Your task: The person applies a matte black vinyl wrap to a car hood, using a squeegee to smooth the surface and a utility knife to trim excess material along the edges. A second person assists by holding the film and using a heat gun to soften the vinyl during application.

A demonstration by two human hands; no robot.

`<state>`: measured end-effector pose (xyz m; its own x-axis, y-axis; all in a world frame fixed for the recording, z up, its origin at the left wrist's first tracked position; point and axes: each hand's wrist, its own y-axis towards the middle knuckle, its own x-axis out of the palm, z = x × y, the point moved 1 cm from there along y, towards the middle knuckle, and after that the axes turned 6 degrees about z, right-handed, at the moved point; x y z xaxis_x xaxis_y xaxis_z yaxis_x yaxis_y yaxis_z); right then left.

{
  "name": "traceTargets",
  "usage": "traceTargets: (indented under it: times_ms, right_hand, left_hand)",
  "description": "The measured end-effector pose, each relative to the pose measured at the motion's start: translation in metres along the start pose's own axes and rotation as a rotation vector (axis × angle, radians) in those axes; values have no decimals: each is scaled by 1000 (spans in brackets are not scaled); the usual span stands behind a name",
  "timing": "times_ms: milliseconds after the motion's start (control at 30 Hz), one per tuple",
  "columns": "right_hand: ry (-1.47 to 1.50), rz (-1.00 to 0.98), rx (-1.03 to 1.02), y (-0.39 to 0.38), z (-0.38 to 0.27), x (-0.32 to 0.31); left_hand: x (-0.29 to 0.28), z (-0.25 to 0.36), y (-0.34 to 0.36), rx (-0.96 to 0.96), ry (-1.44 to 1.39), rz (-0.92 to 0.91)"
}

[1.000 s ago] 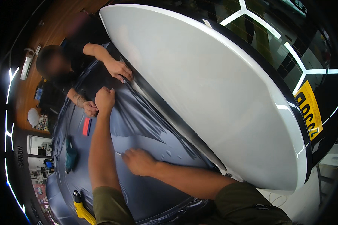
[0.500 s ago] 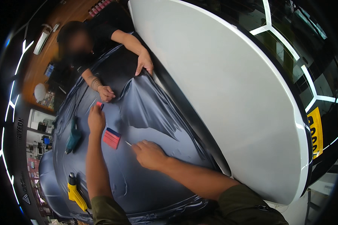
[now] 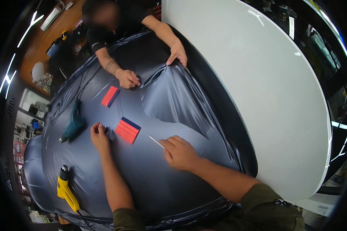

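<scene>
One red squeegee, the near one, lies on the shiny wrap film; left of it the left hand curls loosely, and I can't tell if it's holding anything; right of it the right hand grips a thin pen-like tool; beyond it a co-worker's hand pinches up film

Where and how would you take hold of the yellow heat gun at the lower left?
Probably by the handle of the yellow heat gun, coming from the wearer's near side with the left hand. It lies with the handle slanting toward the wearer, while the black nozzle points away.
</scene>
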<state>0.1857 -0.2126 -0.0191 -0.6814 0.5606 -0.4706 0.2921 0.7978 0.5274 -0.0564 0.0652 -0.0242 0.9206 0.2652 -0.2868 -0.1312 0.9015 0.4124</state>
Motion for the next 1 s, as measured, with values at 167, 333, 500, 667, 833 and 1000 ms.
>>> traceTargets:
  times_ms: [167,333,500,667,833,1000]
  right_hand:
    - [-18,-15,-32,2,-2,0]
    - [-28,-5,-60,4,-2,0]
    - [-28,6,-98,3,-2,1]
    - [-43,-31,-93,2,-2,0]
    - [-49,-41,-84,1,-1,-1]
    - [-54,-45,-82,0,1,2]
  left_hand:
    - [-3,7,-1,14,45,4]
    - [0,8,-1,71,56,4]
    - [-2,3,-1,79,94,-5]
    - [-2,0,-1,71,81,0]
    - [-2,8,-5,35,95,-33]
    - [-3,3,-3,43,12,-48]
